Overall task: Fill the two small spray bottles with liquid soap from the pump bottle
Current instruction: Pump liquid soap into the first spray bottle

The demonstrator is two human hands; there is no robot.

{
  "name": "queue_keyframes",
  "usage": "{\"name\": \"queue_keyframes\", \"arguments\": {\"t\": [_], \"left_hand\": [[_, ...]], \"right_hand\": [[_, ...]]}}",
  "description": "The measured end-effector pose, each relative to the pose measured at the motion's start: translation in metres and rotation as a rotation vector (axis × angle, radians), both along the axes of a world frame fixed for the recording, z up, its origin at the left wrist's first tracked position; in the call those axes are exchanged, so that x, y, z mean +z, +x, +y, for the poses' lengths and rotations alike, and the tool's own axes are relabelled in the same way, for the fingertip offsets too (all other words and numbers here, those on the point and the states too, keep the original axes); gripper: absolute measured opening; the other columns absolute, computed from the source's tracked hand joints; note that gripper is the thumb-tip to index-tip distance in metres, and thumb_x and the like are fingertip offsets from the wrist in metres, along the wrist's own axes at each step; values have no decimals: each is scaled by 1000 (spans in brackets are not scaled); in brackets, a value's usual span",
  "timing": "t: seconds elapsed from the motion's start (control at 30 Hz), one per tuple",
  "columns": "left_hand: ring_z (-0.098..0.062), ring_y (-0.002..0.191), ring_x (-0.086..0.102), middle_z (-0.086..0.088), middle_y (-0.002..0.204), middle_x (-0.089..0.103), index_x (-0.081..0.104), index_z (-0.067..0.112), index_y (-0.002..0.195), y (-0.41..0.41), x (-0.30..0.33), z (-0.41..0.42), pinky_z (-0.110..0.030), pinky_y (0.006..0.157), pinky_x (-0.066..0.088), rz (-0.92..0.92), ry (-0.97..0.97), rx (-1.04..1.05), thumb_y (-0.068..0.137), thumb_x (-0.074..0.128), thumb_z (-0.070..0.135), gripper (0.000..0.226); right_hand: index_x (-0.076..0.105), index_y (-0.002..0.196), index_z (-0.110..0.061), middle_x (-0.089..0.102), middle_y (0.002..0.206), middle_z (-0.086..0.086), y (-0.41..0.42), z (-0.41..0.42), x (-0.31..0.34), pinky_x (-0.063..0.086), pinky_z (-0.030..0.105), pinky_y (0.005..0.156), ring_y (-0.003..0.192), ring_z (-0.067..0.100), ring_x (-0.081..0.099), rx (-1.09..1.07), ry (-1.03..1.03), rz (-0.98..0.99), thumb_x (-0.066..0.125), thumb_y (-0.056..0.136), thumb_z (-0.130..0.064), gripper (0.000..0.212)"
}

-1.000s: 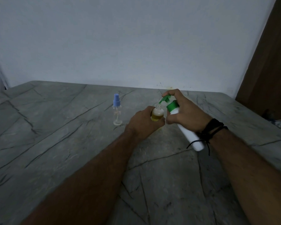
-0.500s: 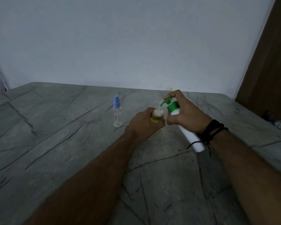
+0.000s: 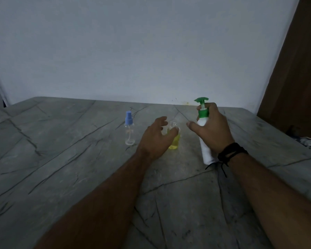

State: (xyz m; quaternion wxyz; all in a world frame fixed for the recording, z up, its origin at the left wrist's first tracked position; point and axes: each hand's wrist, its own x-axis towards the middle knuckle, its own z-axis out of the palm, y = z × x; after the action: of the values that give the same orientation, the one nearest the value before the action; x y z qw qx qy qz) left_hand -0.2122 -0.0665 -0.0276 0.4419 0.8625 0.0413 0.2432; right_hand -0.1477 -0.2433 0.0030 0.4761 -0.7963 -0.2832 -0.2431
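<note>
1. My right hand [image 3: 211,131] grips the white pump bottle with green pump head [image 3: 203,126], fingers wrapped round it just below the collar; it is about upright, base on or just above the grey veined stone worktop [image 3: 61,159].
2. My left hand [image 3: 156,139] has its fingers spread and loose around the small clear open-necked bottle of yellow soap [image 3: 174,143], which stands on the worktop; thumb near its neck, cannot tell if touching.
3. The small clear empty spray bottle with blue cap [image 3: 129,130] stands left of my left hand, apart.
4. Black cord wristband [image 3: 231,153] on my right wrist.
</note>
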Motion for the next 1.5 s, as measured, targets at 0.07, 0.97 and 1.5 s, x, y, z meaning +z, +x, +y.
{"name": "queue_keyframes", "arguments": {"t": [0.07,0.97,1.5], "left_hand": [[-11,114,55,5,134,57,47,26,137,-2,1,1,-32,94,47,-50,-47,17,85,52,57,61],[-21,99,55,5,102,57,53,30,102,-4,-2,18,-37,84,48,126,295,105,74,59,47,33],[-26,108,56,-4,117,60,60,28,122,-12,3,15,-44,92,49,211,482,62,81,61,45,44]], "right_hand": [[50,112,-12,61,95,5,4,2,-5,53,44,76,86,24,60,-69,21,-56,81,77,-34,52],[27,151,-10,40,138,14,25,7,-14,37,39,100,126,30,38,-335,-67,-147,62,80,-71,100],[40,144,-12,42,140,11,-68,16,2,32,27,103,129,22,40,-57,-161,-107,72,88,-37,69]]}}
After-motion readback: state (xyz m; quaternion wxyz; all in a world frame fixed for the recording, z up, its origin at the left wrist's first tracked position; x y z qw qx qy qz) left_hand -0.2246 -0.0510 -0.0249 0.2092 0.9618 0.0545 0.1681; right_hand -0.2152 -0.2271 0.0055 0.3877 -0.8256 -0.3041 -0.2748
